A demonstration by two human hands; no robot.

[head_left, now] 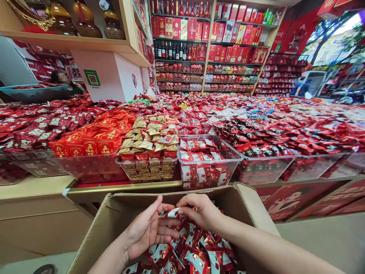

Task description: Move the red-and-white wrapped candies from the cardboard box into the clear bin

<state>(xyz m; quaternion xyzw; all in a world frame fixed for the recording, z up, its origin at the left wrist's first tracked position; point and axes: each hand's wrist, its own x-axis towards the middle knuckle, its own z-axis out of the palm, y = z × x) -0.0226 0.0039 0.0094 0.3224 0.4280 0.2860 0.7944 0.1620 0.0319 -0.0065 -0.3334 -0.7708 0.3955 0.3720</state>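
My right hand (201,211) pinches a small red-and-white wrapped candy (173,213) between thumb and fingers. Beside it, my left hand (152,226) is open, palm turned toward the right, thumb up and fingers stretched out close to that candy. Whether the left fingers touch it I cannot tell. Both hands are over an open cardboard box (97,224). Loose red-and-white wrapped candies (196,243) lie heaped inside, partly hidden by my hands and forearms.
Just beyond the box stands a clear plastic bin (209,163) with rows of similar candies. To its left is a bin of gold durian packets (148,165), then one of orange-red packets (94,152). More candy bins line the counter. Bottle shelves (179,38) rise behind; a person (67,82) is at left.
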